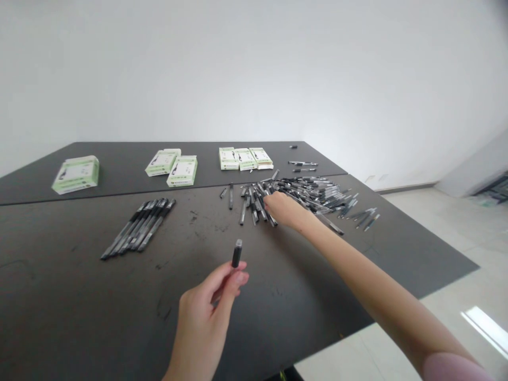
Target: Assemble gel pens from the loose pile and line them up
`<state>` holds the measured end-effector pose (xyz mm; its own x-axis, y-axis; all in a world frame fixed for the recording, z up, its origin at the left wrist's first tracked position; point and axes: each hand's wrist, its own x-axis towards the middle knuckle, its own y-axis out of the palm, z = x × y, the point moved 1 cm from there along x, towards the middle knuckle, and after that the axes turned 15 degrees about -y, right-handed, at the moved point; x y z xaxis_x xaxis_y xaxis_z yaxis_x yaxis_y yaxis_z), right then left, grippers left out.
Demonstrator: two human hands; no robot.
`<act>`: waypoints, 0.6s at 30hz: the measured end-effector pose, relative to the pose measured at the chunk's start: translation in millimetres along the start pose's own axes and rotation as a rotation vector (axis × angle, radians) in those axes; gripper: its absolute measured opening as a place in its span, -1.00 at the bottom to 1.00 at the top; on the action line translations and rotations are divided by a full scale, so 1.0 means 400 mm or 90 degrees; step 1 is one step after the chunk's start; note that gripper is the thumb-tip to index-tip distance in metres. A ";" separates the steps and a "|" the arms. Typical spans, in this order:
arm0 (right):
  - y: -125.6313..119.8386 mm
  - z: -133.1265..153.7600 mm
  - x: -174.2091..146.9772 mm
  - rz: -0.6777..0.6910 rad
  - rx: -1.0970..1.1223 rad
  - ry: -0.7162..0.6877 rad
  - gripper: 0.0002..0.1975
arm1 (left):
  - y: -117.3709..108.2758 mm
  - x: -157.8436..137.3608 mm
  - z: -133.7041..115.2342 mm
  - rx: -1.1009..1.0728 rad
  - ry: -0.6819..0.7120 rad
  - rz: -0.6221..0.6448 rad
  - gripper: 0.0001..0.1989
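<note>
My left hand point(216, 296) is closed, pinching a pen barrel point(237, 255) between thumb and fingers near the front of the table. The barrel stands almost upright, its black grip and clear end pointing up and its lower part hidden by the fingers. My right hand point(283, 207) reaches across to the near left side of a big heap of pens and pen parts point(313, 193). Its fingers curl down into the heap, and what they grip, if anything, is hidden. Left of both hands lies a row of several capped black pens point(138, 228), side by side.
Green-and-white boxes stand at the back: one at far left point(76, 174), two left of centre point(182, 171), three together point(246, 159). A loose cap point(223, 193) and a pen part point(230, 196) lie left of the heap. Thin refills point(365, 217) lie near the table's right edge.
</note>
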<state>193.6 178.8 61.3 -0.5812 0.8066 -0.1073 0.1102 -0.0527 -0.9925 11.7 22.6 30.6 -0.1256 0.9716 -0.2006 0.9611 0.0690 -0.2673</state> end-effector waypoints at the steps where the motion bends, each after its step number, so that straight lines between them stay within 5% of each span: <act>1: -0.003 0.001 0.009 -0.002 -0.002 0.001 -0.76 | 0.000 0.000 0.001 0.001 0.000 0.001 -0.72; 18: 0.051 -0.079 0.124 0.043 0.035 0.076 -0.69 | 0.003 -0.002 -0.006 0.030 0.003 0.011 -0.76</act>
<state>192.4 236.3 37.7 -0.4740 0.8640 -0.1696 0.0997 -0.1388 -0.9853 13.4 22.3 32.8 -0.1082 0.9737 -0.2006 0.9506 0.0423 -0.3076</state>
